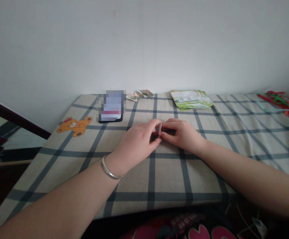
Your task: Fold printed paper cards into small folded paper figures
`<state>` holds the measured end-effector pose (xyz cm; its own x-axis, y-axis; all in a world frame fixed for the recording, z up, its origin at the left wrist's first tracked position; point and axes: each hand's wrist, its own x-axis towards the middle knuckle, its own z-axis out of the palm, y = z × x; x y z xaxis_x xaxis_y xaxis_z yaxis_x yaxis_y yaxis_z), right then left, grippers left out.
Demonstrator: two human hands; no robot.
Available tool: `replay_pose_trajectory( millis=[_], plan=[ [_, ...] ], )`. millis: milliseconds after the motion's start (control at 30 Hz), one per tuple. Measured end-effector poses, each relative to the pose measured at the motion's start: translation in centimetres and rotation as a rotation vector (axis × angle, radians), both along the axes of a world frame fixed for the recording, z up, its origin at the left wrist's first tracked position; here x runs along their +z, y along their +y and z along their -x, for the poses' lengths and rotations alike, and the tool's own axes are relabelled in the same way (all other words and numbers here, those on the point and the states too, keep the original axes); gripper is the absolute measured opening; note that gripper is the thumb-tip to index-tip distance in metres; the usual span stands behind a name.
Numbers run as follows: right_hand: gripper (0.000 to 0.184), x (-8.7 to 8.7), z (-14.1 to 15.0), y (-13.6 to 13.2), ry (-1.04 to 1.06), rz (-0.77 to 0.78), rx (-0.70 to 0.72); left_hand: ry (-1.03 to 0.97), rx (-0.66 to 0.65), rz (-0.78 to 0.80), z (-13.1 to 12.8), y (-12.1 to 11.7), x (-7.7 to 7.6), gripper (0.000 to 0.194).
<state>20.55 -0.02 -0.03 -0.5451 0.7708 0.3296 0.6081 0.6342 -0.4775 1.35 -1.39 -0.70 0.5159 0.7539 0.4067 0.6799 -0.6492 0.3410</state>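
Observation:
Over the middle of the table, my left hand (142, 136) and my right hand (181, 131) meet fingertip to fingertip. Between them stands a thin card-like piece (160, 128), upright and seen almost edge-on, so its faces are hidden. The fingers and thumb of my left hand are closed on its left side. From the right, my right thumb and fingers pinch the same piece. Behind the hands, two or so small printed cards (134, 96) lie near the wall. Further right rests a stack of larger green-and-white printed sheets (190, 99).
A checked cloth (168, 179) covers the table, rumpled at the right. A phone (111, 106), partly pixelated, lies at the back left near an orange bear cutout (74, 126). Red, green and teal ribbons (284, 104) are heaped at the far right. A white wall (144, 46) stands behind.

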Motion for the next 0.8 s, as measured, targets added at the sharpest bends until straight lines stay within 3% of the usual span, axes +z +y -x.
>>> replay_pose_trajectory(
  millis=[467, 700, 800],
  plan=[
    [0.018, -0.01, 0.34, -0.43, -0.168, -0.081, -0.028, -0.093, -0.031, 0.039, -0.21, 0.59, -0.40, 0.040],
    [0.005, -0.47, 0.71, -0.47, -0.041, 0.007, -0.142, -0.055, -0.050, 0.046, -0.16, 0.51, -0.57, 0.054],
    [0.012, -0.60, 0.73, -0.57, 0.085, 0.109, -0.205, -0.025, -0.070, 0.051, -0.25, 0.41, -0.47, 0.055]
  ],
)
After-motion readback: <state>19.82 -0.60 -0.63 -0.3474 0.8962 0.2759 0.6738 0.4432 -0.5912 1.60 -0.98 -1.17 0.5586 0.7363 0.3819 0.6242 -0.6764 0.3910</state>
